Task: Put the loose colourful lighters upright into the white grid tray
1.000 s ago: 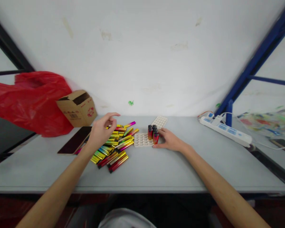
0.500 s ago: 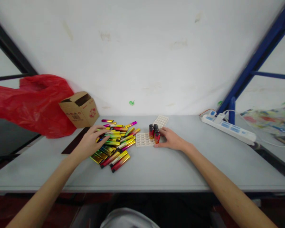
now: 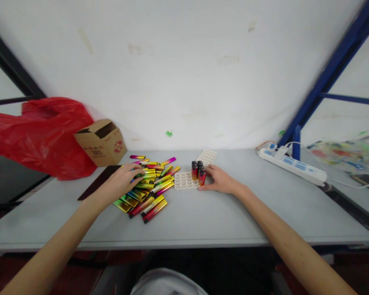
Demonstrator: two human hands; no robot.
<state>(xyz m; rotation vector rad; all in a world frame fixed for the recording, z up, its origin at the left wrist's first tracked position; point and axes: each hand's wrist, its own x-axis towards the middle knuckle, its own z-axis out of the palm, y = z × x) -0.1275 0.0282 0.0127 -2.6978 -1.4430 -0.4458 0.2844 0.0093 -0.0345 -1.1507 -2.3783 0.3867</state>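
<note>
Bright, even light on white wall (image 3: pixel 184 82) and table (image 3: pixel 221 221), dark shadow along bottom, glints on metallic lighters (image 3: pixel 155 211), soft fine detail, wide-angle stretching toward edges

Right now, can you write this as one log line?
left hand: at lighter pile | right hand: beside upright lighters | near tray: part filled | box: open

1. The tray (image 3: pixel 183 181): pale, with rows of hollows; from where I stand, it lies flat.
2. The standing lighters (image 3: pixel 194 172): a small group, red and orange with black tops, upright at the tray's right end.
3. The loose lighters (image 3: pixel 146 186): shiny, yellow, red, green and purple, lying in an untidy heap left of the tray.
</note>
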